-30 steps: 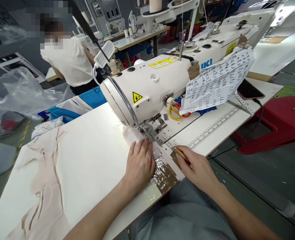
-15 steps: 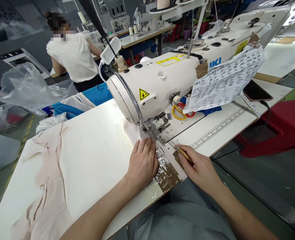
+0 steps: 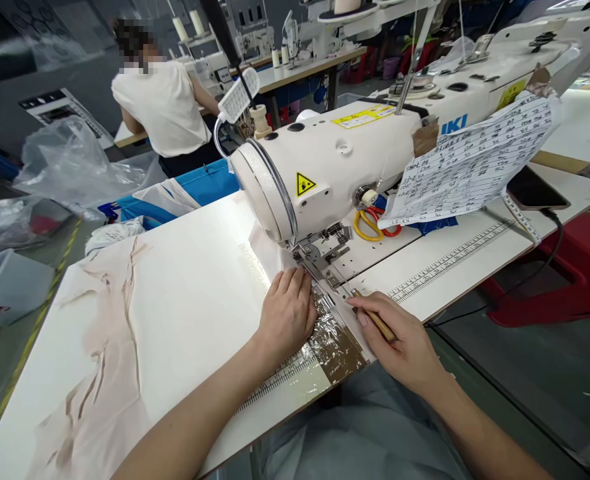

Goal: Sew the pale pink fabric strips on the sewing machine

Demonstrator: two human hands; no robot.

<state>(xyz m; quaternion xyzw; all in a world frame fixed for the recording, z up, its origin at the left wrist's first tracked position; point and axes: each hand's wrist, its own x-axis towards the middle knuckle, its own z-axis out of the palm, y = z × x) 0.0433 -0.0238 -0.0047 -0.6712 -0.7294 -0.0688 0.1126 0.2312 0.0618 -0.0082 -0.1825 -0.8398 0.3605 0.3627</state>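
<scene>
My left hand [image 3: 289,312] lies palm down with its fingers stretched out, just in front of the needle area of a white sewing machine [image 3: 335,157]. Its fingertips rest on pale pink fabric [image 3: 263,255], which also shows left of the needle. In my right hand [image 3: 402,340] is an awl [image 3: 382,327], gripped by its wooden handle, its thin metal shaft pointing toward the presser foot. A narrow pale fabric strip [image 3: 351,325] runs from the foot toward the table's front edge, past my right fingertips. Shiny clear film over a brown patch [image 3: 337,353] lies between the hands.
More pale pink fabric [image 3: 112,373] lies along the table's left side. Yellow- and red-handled scissors [image 3: 367,227], a handwritten sheet [image 3: 469,160] and a phone [image 3: 537,187] are at the right. A red stool [image 3: 565,273] stands beyond. A co-worker [image 3: 162,110] sits behind.
The view has turned slightly, so the machine and table appear farther right. My left hand stays flat on the fabric, and my right hand keeps its grip on the awl.
</scene>
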